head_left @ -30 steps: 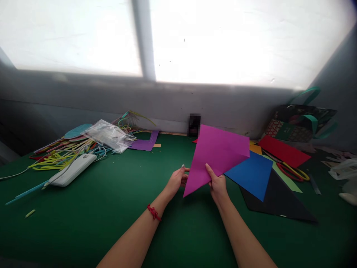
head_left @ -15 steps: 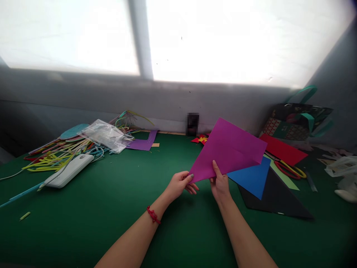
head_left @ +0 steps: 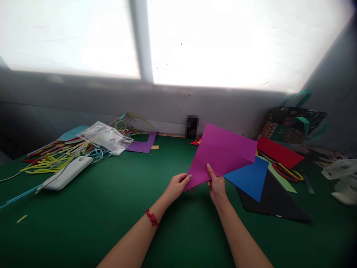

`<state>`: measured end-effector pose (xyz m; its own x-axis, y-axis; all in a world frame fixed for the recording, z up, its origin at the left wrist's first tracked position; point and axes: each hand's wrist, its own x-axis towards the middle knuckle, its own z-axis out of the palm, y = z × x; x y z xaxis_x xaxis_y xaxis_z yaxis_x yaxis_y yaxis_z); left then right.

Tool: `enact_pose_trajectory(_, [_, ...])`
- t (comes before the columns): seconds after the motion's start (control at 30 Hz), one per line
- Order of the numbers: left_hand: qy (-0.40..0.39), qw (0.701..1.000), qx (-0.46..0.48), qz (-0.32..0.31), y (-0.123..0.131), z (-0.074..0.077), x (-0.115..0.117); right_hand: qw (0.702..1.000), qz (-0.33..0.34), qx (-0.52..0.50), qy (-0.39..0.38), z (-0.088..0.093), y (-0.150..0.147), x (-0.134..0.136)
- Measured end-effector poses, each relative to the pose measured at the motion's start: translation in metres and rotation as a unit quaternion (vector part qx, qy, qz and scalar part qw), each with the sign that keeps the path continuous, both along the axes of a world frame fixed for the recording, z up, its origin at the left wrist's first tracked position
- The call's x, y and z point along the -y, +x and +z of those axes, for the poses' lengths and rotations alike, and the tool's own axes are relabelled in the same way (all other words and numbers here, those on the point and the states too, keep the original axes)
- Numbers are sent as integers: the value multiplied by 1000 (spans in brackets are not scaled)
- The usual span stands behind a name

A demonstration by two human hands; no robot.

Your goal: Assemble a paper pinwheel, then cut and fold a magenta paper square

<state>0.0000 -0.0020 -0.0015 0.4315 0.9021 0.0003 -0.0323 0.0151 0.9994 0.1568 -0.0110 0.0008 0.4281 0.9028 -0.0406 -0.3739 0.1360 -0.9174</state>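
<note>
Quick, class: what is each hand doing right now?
Left hand: closed, pinching the lower-left corner of the magenta sheet.
Right hand: closed on the sheet's lower edge, thumb on top.

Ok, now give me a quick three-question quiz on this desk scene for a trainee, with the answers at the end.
1. Multiple choice: what do the left hand and the right hand both hold?
A) a clear plastic bag
B) a magenta sheet
C) a pair of scissors

2. True or false: the blue sheet lies partly over the black sheet.

3. Fill in: the red bracelet circles the person's ____ wrist.

Key:
1. B
2. True
3. left
</note>
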Motion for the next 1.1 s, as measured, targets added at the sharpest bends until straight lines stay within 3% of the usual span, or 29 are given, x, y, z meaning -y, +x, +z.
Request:
enact_pose_trajectory(0.2, [46, 984, 114, 128, -10, 9, -6, 978, 167, 115, -55, 5, -22, 11])
enact_pose_trajectory(0.3, [41, 977, 140, 158, -17, 10, -9, 966, 210, 134, -64, 10, -32, 17])
enact_pose_trajectory(0.47, [16, 975, 155, 161, -19, 5, -12, 962, 214, 144, -94, 9, -34, 18])
enact_pose_trajectory(0.77, [-27, 971, 172, 162, -21, 3, -14, 965, 211, 142, -70, -2, -25, 10])
enact_pose_trajectory(1.1, [7, 977, 159, 140, -18, 9, -9, 978, 159, 125, -60, -5, -20, 6])
